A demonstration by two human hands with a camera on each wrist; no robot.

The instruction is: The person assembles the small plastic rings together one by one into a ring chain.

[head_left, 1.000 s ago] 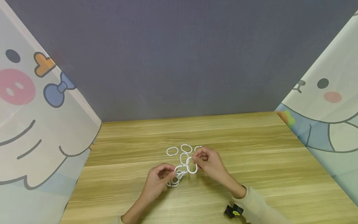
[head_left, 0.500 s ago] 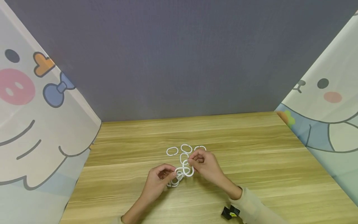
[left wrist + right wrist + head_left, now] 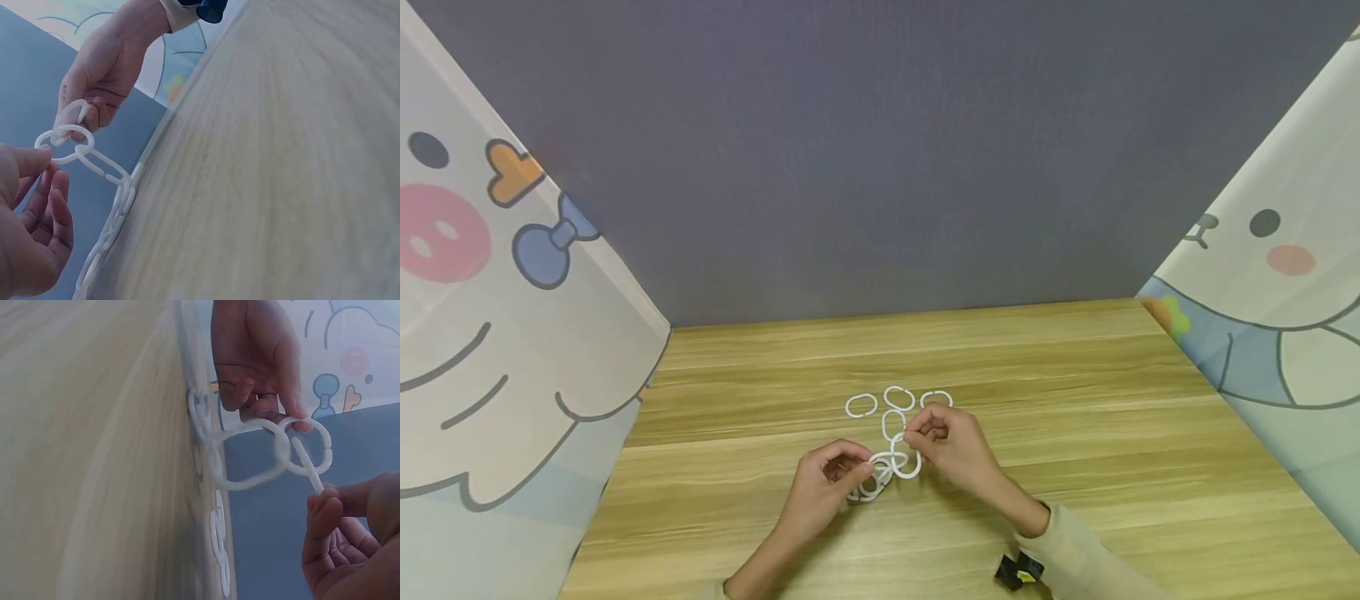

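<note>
Moved right hand [image 3: 953,444] leftward, pinching white oval link [image 3: 302,452]. Gripping chained link [image 3: 65,159] (also white) in left hand [image 3: 827,482].

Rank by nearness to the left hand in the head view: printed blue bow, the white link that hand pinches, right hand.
1. White link: pinched by the left hand.
2. Right hand: opposite, on the right.
3. Blue bow: printed, far upper left.

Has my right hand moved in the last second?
Yes: judged against the white oval plastic-looking ring lying farthest right, now less covered, your right hand moved slightly left and toward you.
</note>
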